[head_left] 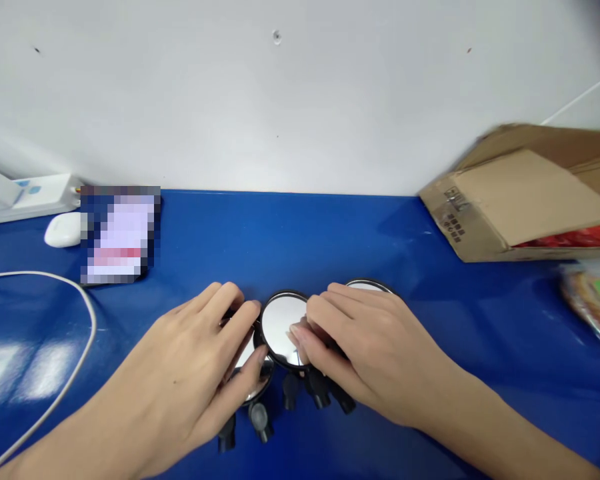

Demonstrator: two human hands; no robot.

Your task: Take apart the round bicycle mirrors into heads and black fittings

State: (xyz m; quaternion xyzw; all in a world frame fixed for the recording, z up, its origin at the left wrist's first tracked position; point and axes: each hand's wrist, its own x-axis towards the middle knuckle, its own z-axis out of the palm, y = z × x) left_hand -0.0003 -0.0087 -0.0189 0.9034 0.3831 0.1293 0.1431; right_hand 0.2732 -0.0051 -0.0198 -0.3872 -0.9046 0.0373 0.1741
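Several small round mirrors with black rims and short black stems are bunched together low in the middle of the head view. My left hand is closed around the edges of the left mirror, thumb on the near side and fingers on the far side. The middle mirror faces up, its left rim close to my left fingertips. My right hand is closed over that mirror's right edge, covering part of it. Behind the right hand shows the top of another mirror. Black stems point toward me.
On the blue table, a pixelated phone and a white case lie at the left, near a white power strip and a white cable. A cardboard box and a plastic-wrapped item are at the right. A white wall stands behind.
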